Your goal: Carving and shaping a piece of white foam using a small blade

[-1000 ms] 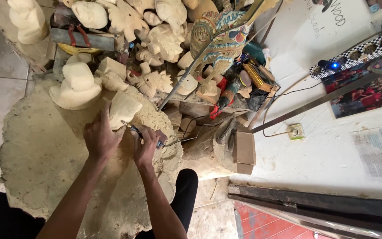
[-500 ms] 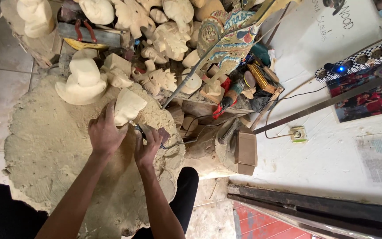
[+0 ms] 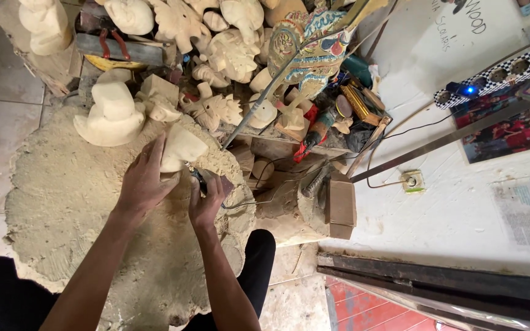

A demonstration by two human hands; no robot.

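Note:
My left hand (image 3: 143, 181) grips a pale, unfinished wooden carving (image 3: 182, 147) and holds it against a large sawdust-covered stump (image 3: 62, 202). My right hand (image 3: 207, 199) is closed around a small dark power tool (image 3: 207, 181) right beside the carving's lower edge; most of the tool is hidden under the fingers. A thin cable (image 3: 246, 202) runs off to the right from it.
A pale hat-shaped carving (image 3: 113, 113) sits on the stump ahead. Beyond lie several unfinished carvings (image 3: 231, 52), a painted carved figure (image 3: 314, 49), a red power tool (image 3: 314, 132) and a metal rod (image 3: 265, 98). A white wall with a socket (image 3: 412, 181) and pictures stands to the right.
Both hands stay on the carving and tool; the carving has shifted slightly in the left hand's grip. The view has drifted a little.

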